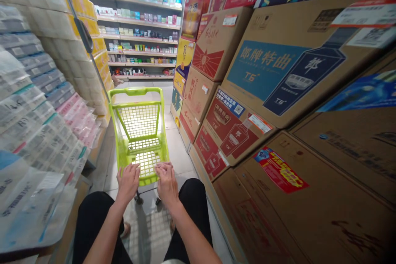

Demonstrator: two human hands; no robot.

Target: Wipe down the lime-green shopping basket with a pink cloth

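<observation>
A lime-green plastic shopping cart (164, 145) with grid sides stands in the aisle directly in front of me. My left hand (128, 179) is at the left part of the cart's near edge, its fingers curled over the rim. On the right part of the same edge, my right hand (167, 179) is closed, with fingers bent over the rim and the thumb side inward. The cart's basket holds nothing that I can see. Its raised handle bar (134, 90) is at the far end. Small dark wheels (139, 200) show beneath the near edge.
Stacked cardboard boxes (262, 70) line the right side closely. Wrapped paper packs (34, 111) and pale bundles (66, 53) crowd the left. Shelves (142, 41) of small products cross the far end. Pale floor tiles (182, 152) run between. Part of a foot (116, 80) shows at the far left.
</observation>
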